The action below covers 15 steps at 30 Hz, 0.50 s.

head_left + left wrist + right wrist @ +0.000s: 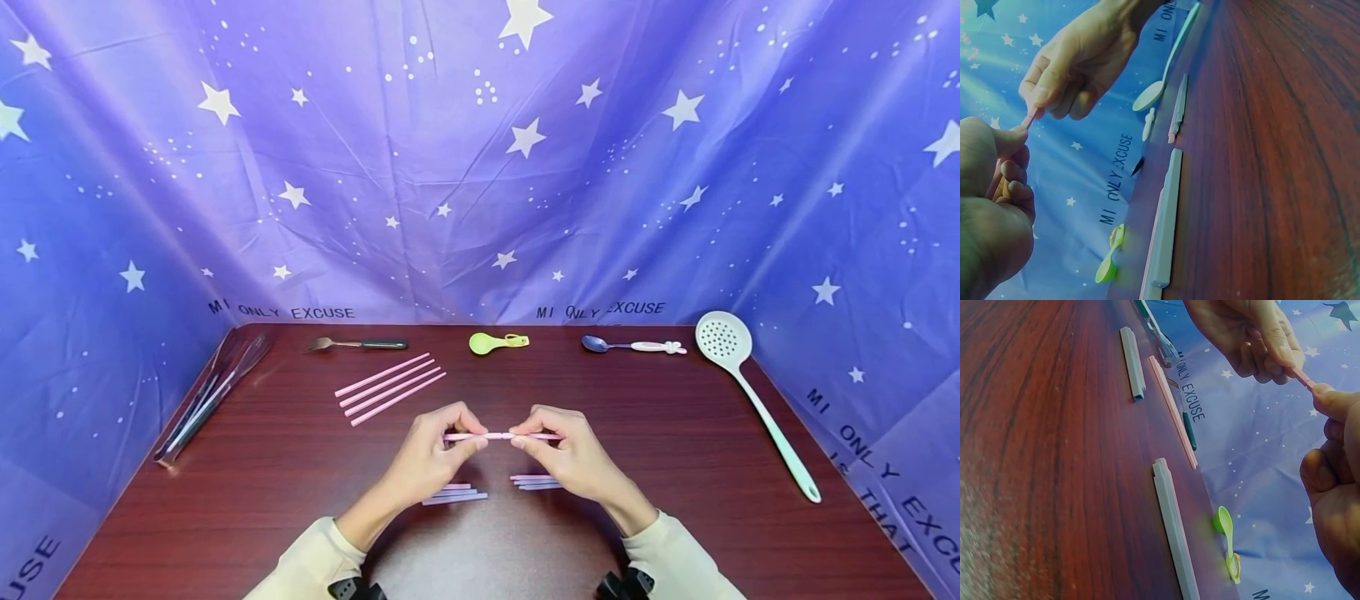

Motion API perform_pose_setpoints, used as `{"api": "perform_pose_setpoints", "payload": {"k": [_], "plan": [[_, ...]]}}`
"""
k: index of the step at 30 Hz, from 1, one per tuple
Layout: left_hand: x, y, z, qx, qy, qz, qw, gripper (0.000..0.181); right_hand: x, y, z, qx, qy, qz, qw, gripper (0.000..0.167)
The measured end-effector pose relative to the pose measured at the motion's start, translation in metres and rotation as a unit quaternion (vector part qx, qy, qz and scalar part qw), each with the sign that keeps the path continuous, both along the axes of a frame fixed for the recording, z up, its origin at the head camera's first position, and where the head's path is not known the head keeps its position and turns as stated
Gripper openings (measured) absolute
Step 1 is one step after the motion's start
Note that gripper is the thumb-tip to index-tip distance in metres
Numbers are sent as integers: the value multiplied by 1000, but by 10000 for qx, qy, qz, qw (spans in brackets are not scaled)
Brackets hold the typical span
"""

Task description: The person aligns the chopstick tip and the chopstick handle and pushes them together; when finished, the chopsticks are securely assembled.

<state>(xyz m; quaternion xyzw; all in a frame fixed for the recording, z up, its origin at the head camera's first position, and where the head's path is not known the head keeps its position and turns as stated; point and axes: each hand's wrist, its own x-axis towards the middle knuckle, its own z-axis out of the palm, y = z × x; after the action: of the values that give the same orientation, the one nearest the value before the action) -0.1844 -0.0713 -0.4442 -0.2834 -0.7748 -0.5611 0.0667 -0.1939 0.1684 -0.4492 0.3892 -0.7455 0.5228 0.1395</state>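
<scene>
In the head view, a thin pink straw (495, 436) is level between both hands above the table. My left hand (433, 454) pinches its left part between thumb and fingertips. The right hand (572, 457) pinches it on the other side, a short gap away. A pale mark crosses the straw between the fingertips; whether it is one piece or two I cannot tell. Beneath the left hand lies a small group of pink and grey-blue straw pieces (454, 497). A similar group of pieces (534, 482) lies under the right hand, partly hidden by it.
Several long pink straws (390, 389) lie slanted at centre left. Along the back are a fork (360, 343), a green measuring spoon (495, 342) and a spoon with a pale handle (633, 345). A whisk-like utensil (213, 400) lies left, a slotted skimmer (757, 400) right.
</scene>
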Motion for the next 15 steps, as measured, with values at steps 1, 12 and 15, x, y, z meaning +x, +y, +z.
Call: {"api": "perform_pose_setpoints", "payload": {"k": [1, 12, 15], "plan": [[0, 0, 0, 1, 5, 0, 10000, 11, 0, 0, 0, -9, 5, 10, 10000, 22], [0, 1, -1, 14, -4, -52, 10000, 16, 0, -2, -2, 54, -72, -6, 10000, 20], [0, 1, -2, 5, 14, -80, 10000, 17, 1, -1, -3, 66, -110, 0, 9999, 21]]}}
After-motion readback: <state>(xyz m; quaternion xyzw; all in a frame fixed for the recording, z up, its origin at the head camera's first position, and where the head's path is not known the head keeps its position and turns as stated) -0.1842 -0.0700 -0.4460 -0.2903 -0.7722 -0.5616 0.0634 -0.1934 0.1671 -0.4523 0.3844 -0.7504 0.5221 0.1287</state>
